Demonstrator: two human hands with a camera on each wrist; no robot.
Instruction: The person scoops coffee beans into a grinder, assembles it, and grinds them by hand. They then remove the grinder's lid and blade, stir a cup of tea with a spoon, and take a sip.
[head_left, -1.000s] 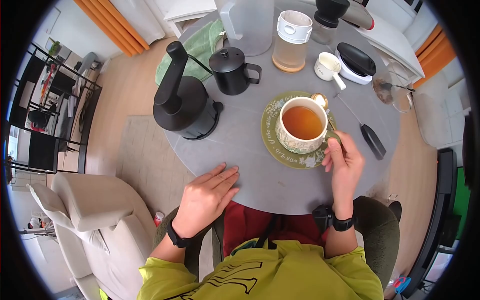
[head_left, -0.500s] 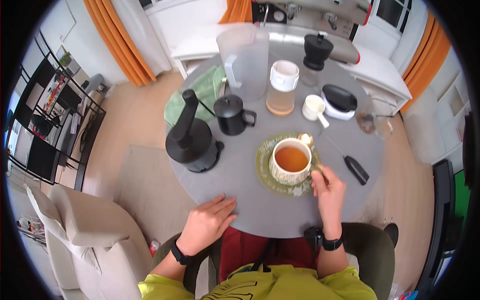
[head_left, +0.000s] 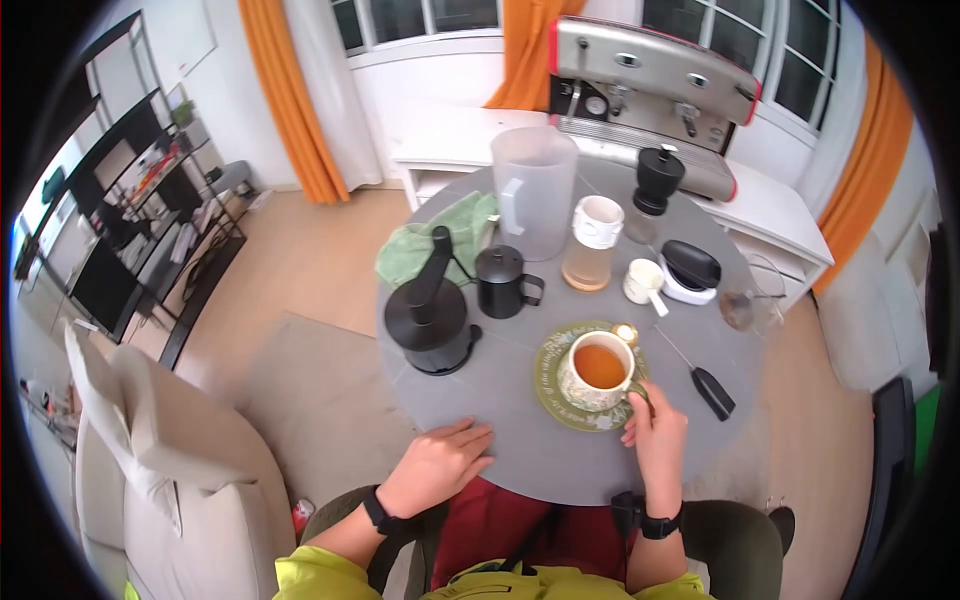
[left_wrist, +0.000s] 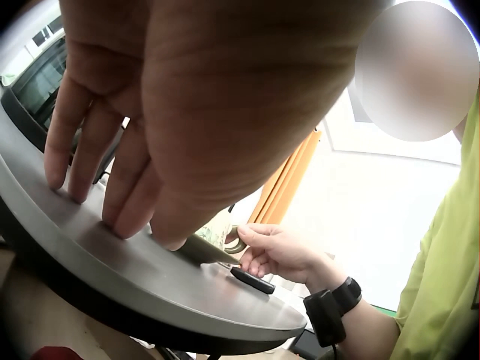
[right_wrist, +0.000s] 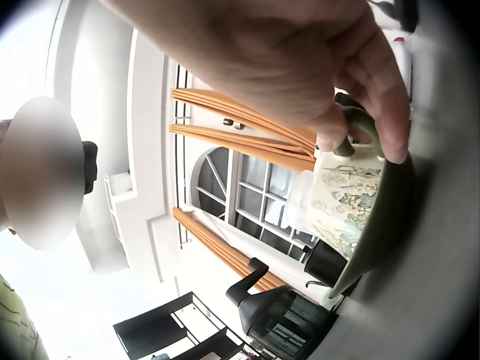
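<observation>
A patterned teacup holds amber liquid on a green lettered saucer. My right hand pinches the cup's green handle between thumb and fingers. In the right wrist view, the cup stands upright relative to the saucer, with my fingertips close to the saucer's rim. A small gold-and-white piece lies at the saucer's far edge. My left hand rests at the table's near edge, fingers extended and fingertips on the grey surface, holding nothing.
Right of the cup lies a thin wand with a black handle. Behind stand a white small-handled cup, black scale-like device, lidded glass, pitcher and black pot. A black crank-topped vessel stands left.
The head view has tilted up, bringing the coffee machine and windows into sight. My right hand keeps hold of the teacup's handle, and my left hand stays on the table edge.
</observation>
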